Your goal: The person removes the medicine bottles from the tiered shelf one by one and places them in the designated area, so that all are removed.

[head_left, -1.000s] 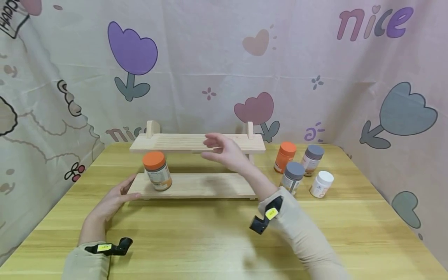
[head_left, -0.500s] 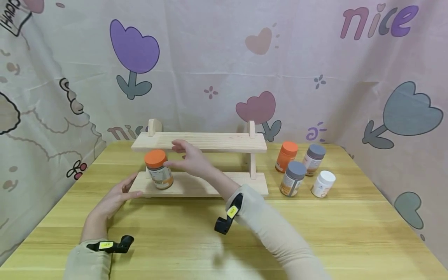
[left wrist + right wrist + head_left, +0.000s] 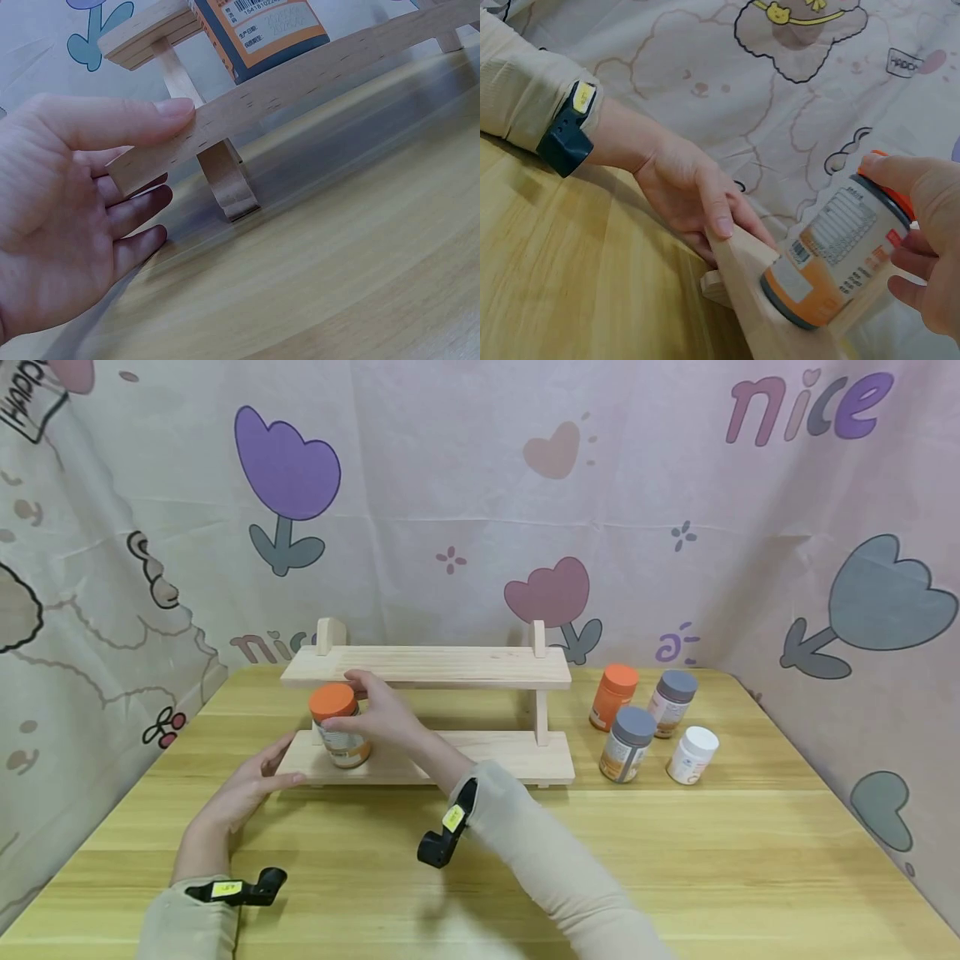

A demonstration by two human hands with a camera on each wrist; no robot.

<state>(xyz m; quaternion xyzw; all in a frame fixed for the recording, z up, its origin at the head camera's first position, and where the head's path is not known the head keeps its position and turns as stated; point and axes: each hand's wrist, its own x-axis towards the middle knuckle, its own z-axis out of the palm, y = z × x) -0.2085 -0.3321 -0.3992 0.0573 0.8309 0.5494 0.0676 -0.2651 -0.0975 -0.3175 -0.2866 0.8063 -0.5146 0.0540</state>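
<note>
Item: orange-lidded bottle [image 3: 339,724], standing upright on the lower board [image 3: 480,755] of a two-tier wooden rack [image 3: 427,665], at that board's left end. Long axis vertical in the head view.

Position relative to the hands: the right hand [image 3: 378,710] lies at about 3 o'clock of the bottle, reaching in from the right beneath the upper board, thumb and fingers curled round the cap and upper body; the right wrist view shows fingers wrapped on the lid end. The left hand [image 3: 243,789] lies at about 7 o'clock of the bottle, fingers nearly straight, thumb [image 3: 161,116] pressed on the front edge of the lower board at its left corner and holding nothing. The right hand is the one on the bottle; the left only rests against the rack.

Appearance: round orange lid, white printed label with barcode and text panel, orange band at the base, dark edging.

Also present: four more bottles [image 3: 649,720] on the worktop [image 3: 675,860] at 3 o'clock of the rack, well apart from both hands.
</note>
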